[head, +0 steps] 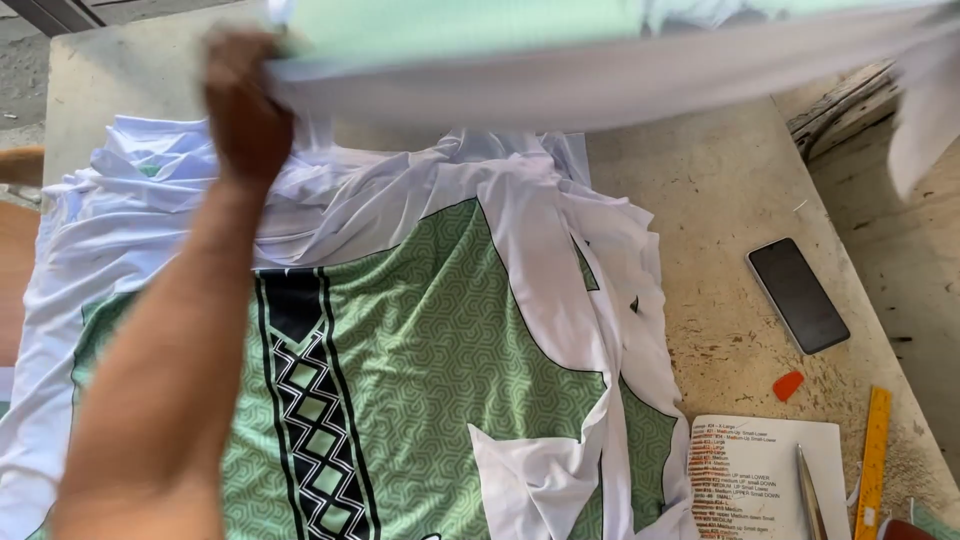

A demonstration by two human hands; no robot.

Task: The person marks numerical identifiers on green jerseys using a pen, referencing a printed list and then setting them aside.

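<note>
My left hand (243, 105) is raised over the table and grips the edge of a white and pale green cloth sheet (560, 70), which stretches across the top of the view toward the right. My right hand is out of sight. Below lies a pile of printed fabric (440, 340), green with a hexagon pattern, a black and white diamond band down its middle, and wide white margins. It covers most of the table's left and centre.
On the bare stone table (720, 190) to the right lie a dark phone (797, 294), a small orange chalk piece (788, 385), a printed paper sheet (765, 475) with a metal tool (810, 490) on it, and a yellow ruler (874, 460).
</note>
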